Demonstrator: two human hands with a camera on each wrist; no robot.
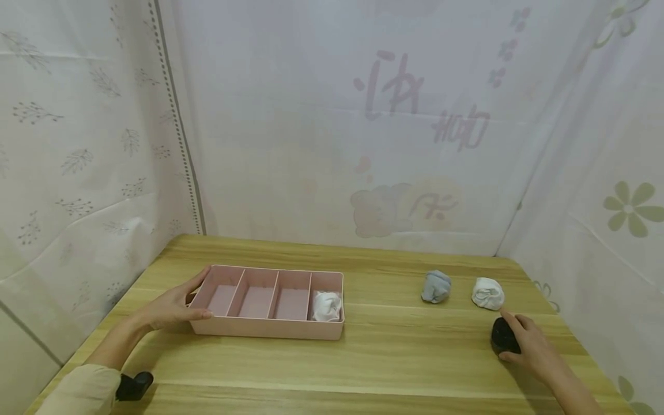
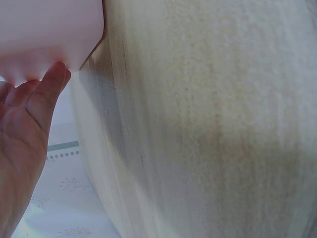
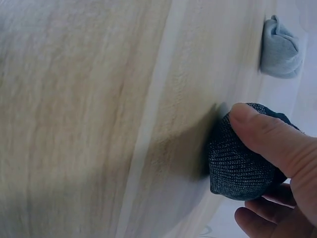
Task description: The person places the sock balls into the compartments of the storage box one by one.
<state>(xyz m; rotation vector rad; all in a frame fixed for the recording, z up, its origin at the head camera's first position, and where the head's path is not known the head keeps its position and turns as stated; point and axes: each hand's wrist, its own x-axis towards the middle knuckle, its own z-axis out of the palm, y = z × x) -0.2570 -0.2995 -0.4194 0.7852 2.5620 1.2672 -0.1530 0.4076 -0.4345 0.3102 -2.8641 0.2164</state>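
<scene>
A pink divided box (image 1: pixel 267 329) lies on the wooden table, with a rolled white sock (image 1: pixel 327 306) in its rightmost compartment. The other compartments hold nothing. My left hand (image 1: pixel 173 305) grips the box's left end, thumb near the front corner and fingers at the far side; its fingertips press the pink wall in the left wrist view. At the right, my right hand (image 1: pixel 534 346) holds a balled black sock (image 3: pixel 240 166) between thumb and fingers, low over the table. Beyond it sit a rolled grey sock (image 1: pixel 436 286) and a second rolled white sock (image 1: pixel 487 293).
Patterned white curtains (image 1: pixel 290 144) hang behind the table (image 1: pixel 394 369) and along both sides. A black plastic piece (image 1: pixel 135 385) shows beside the left sleeve (image 1: pixel 83 391), near the table's front left.
</scene>
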